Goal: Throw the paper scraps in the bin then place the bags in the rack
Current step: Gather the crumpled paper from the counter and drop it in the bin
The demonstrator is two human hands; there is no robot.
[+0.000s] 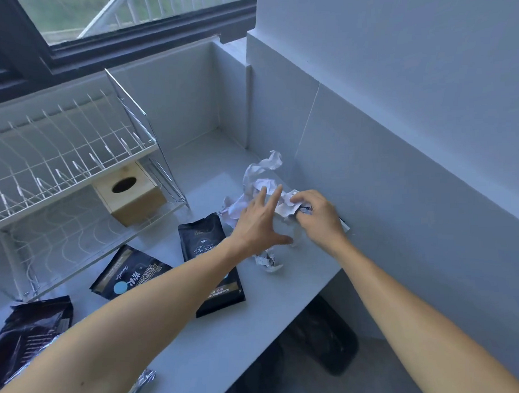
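My right grip (314, 213) is pinched on a crumpled paper scrap (288, 205) by the wall; my left grip (260, 218) is spread open over the pile (260, 172). The scraps look light, soft and springy, so I judge bunching them together works best. One stray ball (269, 260) lies on the tabletop (228, 344), the bin (325, 335) below its edge.

Three dark bags (210, 265), several paper scraps (260, 172), one rack (60, 162).
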